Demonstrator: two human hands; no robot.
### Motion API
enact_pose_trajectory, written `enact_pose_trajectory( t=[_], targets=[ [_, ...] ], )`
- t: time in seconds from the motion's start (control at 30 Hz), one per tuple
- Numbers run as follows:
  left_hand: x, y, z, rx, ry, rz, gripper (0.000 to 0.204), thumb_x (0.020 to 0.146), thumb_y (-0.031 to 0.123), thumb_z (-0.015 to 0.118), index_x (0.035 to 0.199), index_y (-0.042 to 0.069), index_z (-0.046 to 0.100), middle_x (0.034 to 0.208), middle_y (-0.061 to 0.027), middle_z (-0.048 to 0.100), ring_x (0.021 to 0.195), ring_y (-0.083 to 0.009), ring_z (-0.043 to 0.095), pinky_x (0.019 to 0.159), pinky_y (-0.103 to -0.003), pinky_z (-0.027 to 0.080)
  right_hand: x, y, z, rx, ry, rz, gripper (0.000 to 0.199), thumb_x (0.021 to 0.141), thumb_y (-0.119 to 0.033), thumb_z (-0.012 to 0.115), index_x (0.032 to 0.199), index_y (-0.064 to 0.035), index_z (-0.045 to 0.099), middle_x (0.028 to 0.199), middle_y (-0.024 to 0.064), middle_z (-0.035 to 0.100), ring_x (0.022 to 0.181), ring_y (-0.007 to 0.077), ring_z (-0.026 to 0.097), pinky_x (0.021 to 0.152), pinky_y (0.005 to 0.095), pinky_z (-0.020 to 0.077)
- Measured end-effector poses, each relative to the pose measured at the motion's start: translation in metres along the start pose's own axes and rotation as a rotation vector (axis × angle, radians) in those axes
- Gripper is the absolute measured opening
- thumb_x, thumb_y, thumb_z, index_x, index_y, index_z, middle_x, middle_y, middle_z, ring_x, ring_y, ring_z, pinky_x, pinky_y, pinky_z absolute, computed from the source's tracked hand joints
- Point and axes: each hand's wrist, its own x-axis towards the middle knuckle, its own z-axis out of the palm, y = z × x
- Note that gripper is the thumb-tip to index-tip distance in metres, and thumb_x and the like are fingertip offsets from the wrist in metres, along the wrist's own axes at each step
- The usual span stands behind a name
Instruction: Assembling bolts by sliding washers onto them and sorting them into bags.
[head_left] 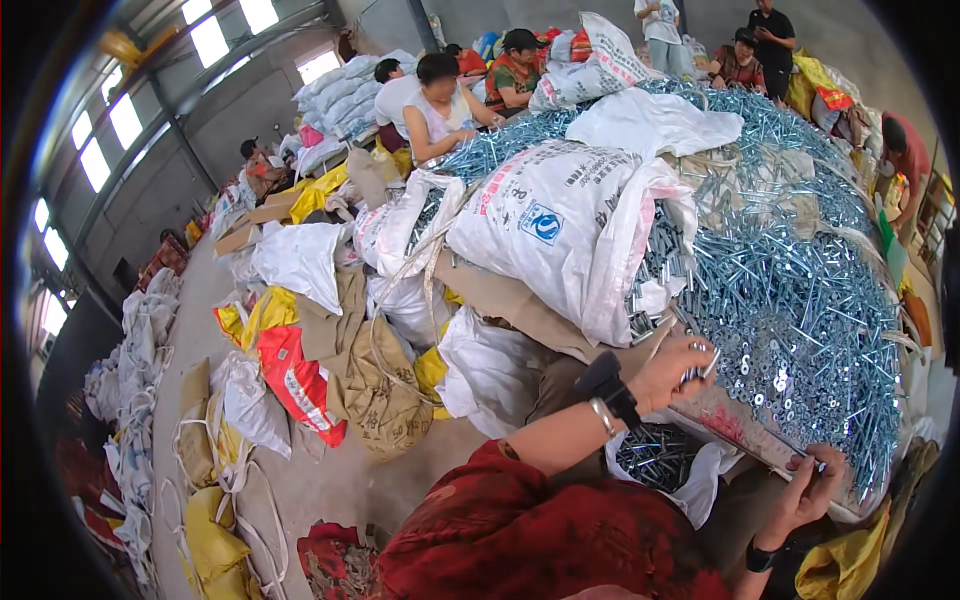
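Observation:
My left hand, with a silver bracelet and a black band at its wrist, is closed around a few shiny metal bolts over the table's near edge. Lower right, my right hand is at the table edge, its thumb and fingers pinched on a small metal bolt. Washers lie loose on the table just beyond both hands. Behind them spreads a big heap of long bluish bolts. Below my left hand, an open white bag holds metal bolts.
A full white woven sack lies on the table at left, its mouth spilling metal tubes. Sacks, some yellow and one red, cover the floor at left. Several people sit or stand around the heap, one in a white top.

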Motion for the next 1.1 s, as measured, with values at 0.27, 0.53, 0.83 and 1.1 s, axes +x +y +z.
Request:
enact_pose_trajectory(
  t=[0.27, 0.53, 0.83, 1.1],
  targets=[
    [-0.044, -0.025, 0.02, -0.216, -0.074, -0.057, 0.017, 0.094, 0.022, 0.064, 0.093, 0.007, 0.056, 0.078, -0.01, 0.062, 0.047, -0.0125, 0.051, 0.032, -0.022, 0.029, -0.002, 0.003, 0.007, -0.343, -0.138, -0.065, 0.011, 0.094, 0.004, 0.049, 0.103, -0.0003, 0.053, 0.097, 0.0061, 0.052, 0.08, 0.012, 0.051, 0.065, 0.0253, 0.0441],
    [-0.081, -0.033, 0.023, -0.234, -0.109, -0.1, 0.017, 0.095, 0.021, 0.062, 0.098, 0.004, 0.06, 0.082, -0.0109, 0.065, 0.055, -0.0138, 0.06, 0.033, -0.021, 0.033, -0.006, 0.019, 0.019, -0.599, -0.266, -0.172, 0.012, 0.089, 0.007, 0.047, 0.1, 0.0029, 0.05, 0.091, 0.019, 0.049, 0.083, 0.0384, 0.052, 0.074, 0.0423, 0.0416],
    [-0.098, -0.035, 0.031, -0.274, -0.011, -0.041, 0.019, 0.097, 0.019, 0.058, 0.105, 0.003, 0.06, 0.088, -0.0149, 0.068, 0.063, -0.0185, 0.066, 0.033, -0.022, 0.035, -0.004, 0.0, 0.016, -0.62, -0.379, -0.211, 0.009, 0.092, 0.004, 0.048, 0.101, 0.0031, 0.05, 0.092, 0.0205, 0.052, 0.084, 0.0406, 0.054, 0.074, 0.0445, 0.0428],
    [-0.098, -0.042, 0.03, -0.224, -0.195, -0.096, 0.021, 0.097, 0.023, 0.06, 0.105, 0.003, 0.059, 0.084, -0.0148, 0.067, 0.058, -0.0164, 0.062, 0.033, -0.022, 0.033, -0.012, 0.018, 0.013, -0.625, -0.278, -0.106, 0.007, 0.095, 0.002, 0.047, 0.101, 0.0016, 0.05, 0.09, 0.0219, 0.055, 0.083, 0.0413, 0.056, 0.074, 0.0449, 0.0438]
  ],
)
